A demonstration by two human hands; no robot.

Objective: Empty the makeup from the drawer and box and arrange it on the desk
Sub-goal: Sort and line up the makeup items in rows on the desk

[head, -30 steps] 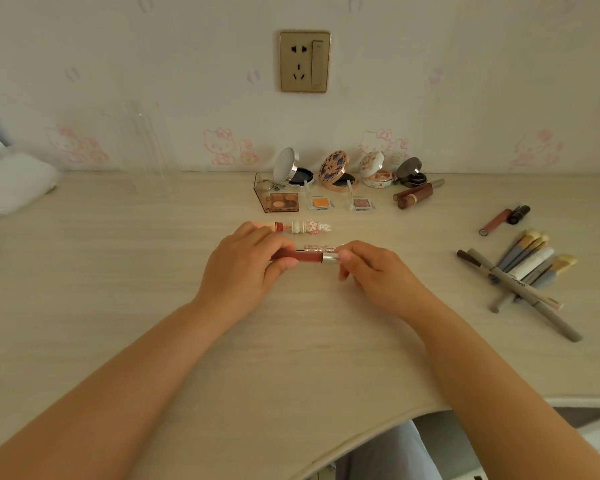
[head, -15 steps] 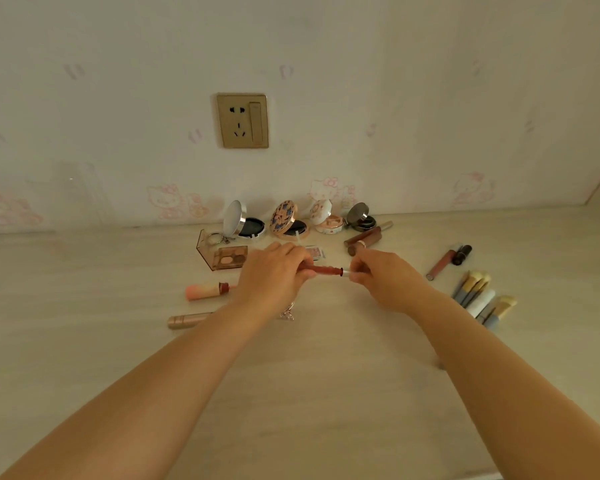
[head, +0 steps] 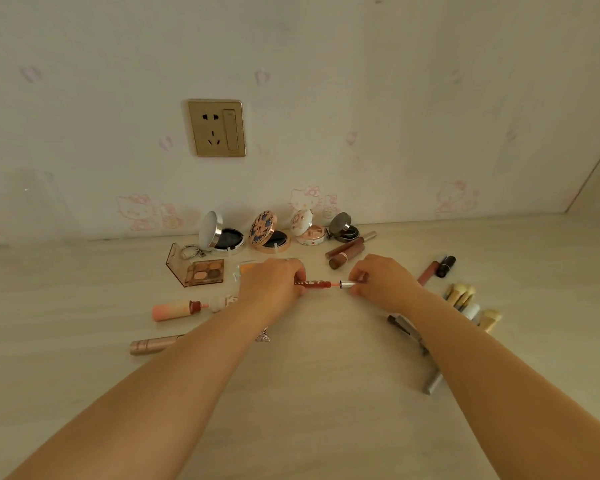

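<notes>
- Pale wood grain covers the desk (head: 309,393) in your head view, and both your forearms reach forward across it.
- Your left hand (head: 271,284) grips the red tube (head: 310,283) of a lip gloss, fingers curled round it.
- Your right hand (head: 383,280) pinches the silver cap (head: 347,284); the cap stands pulled out from the tube, with a thin pink wand showing between them.
- The two hands are apart, the lip gloss held just above the desk between them.
- Behind them, four open compacts (head: 269,233) stand in a row along the wall, with an eyeshadow palette (head: 205,271) on the left.
- A peach tube (head: 174,310) and a rose-gold tube (head: 153,345) lie to your left.
- Brushes (head: 465,296) lie to your right, partly hidden by your forearm.
- A gold socket (head: 216,128) sits on the wall.
</notes>
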